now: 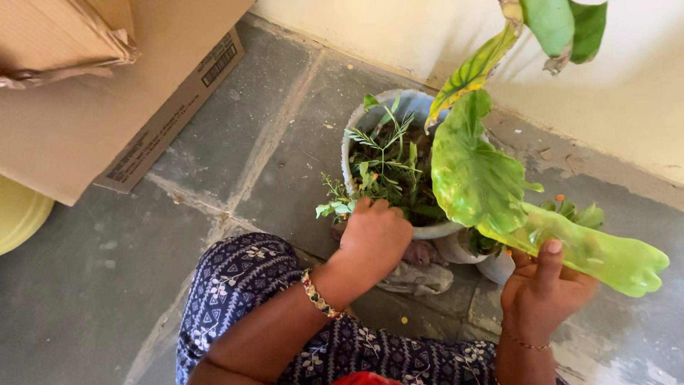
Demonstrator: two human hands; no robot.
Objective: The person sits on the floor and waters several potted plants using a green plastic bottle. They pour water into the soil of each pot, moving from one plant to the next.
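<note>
Reaching into the pot (354, 140), the left hand (375, 235) grips weeds (385, 167); the right hand (545, 289) pinches a big leaf (484, 185) aside.

The big leaf (477, 178) looks smooth and waxy, slightly glossy. The pot (427, 232) seems matt, pale ceramic or plastic. The floor (92, 285) is rough grey stone; the box (78, 121) is matt brown cardboard. The bracelet (317, 294) is beaded, shiny.
</note>
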